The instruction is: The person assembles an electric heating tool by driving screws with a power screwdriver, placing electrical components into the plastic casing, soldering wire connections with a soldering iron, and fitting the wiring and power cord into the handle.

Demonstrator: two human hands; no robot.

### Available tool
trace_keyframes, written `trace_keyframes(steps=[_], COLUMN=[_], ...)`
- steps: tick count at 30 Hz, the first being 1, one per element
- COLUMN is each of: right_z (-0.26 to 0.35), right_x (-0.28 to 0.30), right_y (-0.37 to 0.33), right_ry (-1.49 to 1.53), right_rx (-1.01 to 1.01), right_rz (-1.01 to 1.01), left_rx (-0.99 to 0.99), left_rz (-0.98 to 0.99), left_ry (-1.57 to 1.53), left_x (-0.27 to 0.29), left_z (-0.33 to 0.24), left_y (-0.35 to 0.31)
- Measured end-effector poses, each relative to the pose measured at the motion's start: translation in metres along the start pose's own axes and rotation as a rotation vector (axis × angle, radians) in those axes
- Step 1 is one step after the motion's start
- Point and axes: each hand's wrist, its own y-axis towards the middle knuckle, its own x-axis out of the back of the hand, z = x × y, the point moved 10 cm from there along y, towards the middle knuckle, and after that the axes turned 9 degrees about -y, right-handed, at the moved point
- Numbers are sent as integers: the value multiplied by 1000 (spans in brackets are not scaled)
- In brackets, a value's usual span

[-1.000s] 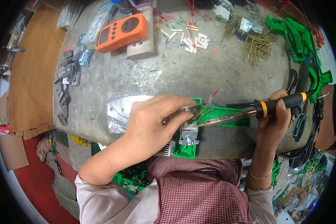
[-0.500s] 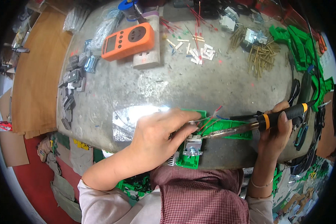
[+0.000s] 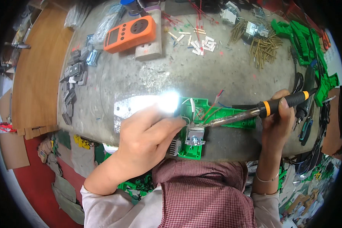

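My right hand (image 3: 278,117) grips a soldering iron (image 3: 235,117) by its black and yellow handle, its tip at the top end of a metal switch-like part (image 3: 195,137). That part sits in an open green plastic housing (image 3: 235,119). Red, blue and white wires (image 3: 212,104) rise from the housing by the iron's tip. My left hand (image 3: 144,131) is closed in a pinch at the housing's left side, with a thin wire at the fingertips, partly hidden by them. A grey finned heat sink (image 3: 174,147) lies beside the housing, under that hand.
A shiny silver sheet (image 3: 121,106) lies left of the housing. Farther back are an orange multimeter (image 3: 130,33) on a power strip (image 3: 150,51), white connector pieces (image 3: 203,45), brass-coloured pins (image 3: 264,51) and green housings (image 3: 304,41). Heat sinks (image 3: 74,70) line the left edge.
My left hand has drawn back left from the metal part, uncovering wires in the housing. The iron's tip has shifted slightly left. The whole view has moved a little.
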Motion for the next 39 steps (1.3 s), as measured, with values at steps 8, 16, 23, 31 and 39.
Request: trace_keyframes(steps=[8, 16, 23, 31, 39], right_z=[1, 1, 2, 4, 4], right_x=[-3, -5, -3, -4, -6], right_y=[-1, 0, 0, -1, -2], right_ry=[-18, -10, 0, -26, -21], right_rx=[29, 36, 45, 54, 49], right_rz=[18, 34, 10, 28, 18], left_rx=[-72, -77, -78, -97, -78], left_rz=[1, -11, 16, 16, 48], left_ry=[58, 47, 72, 89, 82], left_x=[-5, -6, -11, -14, -16], left_z=[-4, -5, -6, -8, -7], left_y=[2, 3, 5, 5, 7])
